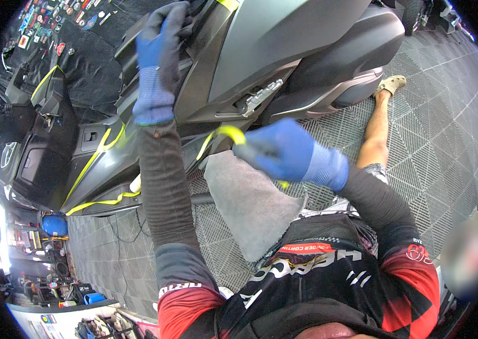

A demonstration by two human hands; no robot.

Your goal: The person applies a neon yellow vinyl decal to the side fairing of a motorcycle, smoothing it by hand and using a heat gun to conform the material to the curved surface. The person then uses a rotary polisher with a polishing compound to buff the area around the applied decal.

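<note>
Black-and-red printed jersey (324,282) fills the foreground; beyond, the nearer right hand (284,151), blue-gloved, pinches a bright-yellow flexible strip (232,132) arcing leftward from its fingers beside the grey-black plastic-bodied scooter (284,39). Left hand (163,42) touches bodywork, finger closure unclear.

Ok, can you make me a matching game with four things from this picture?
Things:
1. left hand
2. right hand
3. cloth
4. clog

Clues:
A. plain grey
B. beige, on the picture's right side
C. holding a curled yellow strip
D. up near the picture's top edge

Right pairs: 1-D, 2-C, 3-A, 4-B.
</note>
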